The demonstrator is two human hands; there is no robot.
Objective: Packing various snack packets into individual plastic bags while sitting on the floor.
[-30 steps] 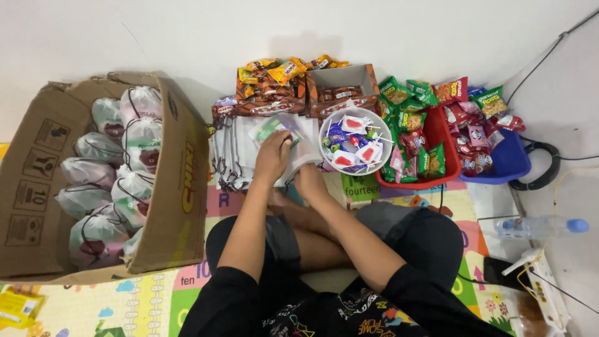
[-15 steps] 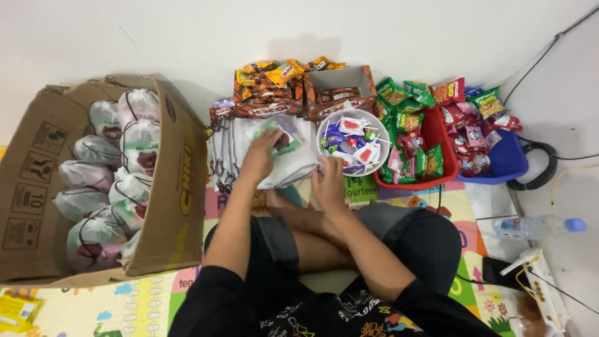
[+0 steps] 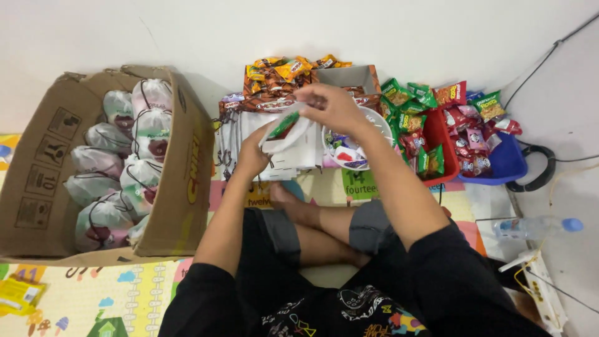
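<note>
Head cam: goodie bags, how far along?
Done: about ten tied white drawstring bags fill the brown cardboard box. In hand: left hand and right hand hold open a white pouch with a green packet inside. Left: a stack of flat white bags and loose snack packets.

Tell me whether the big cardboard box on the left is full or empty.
Nearly full: the cardboard box, tipped on its side, is packed with tied white goodie bags.

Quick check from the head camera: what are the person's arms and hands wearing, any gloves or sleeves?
No gloves: both the left hand and the right hand are bare. The forearms are bare too. Black sleeves cover the upper arms down to about the elbow. No watch, rings or bands show.
</note>
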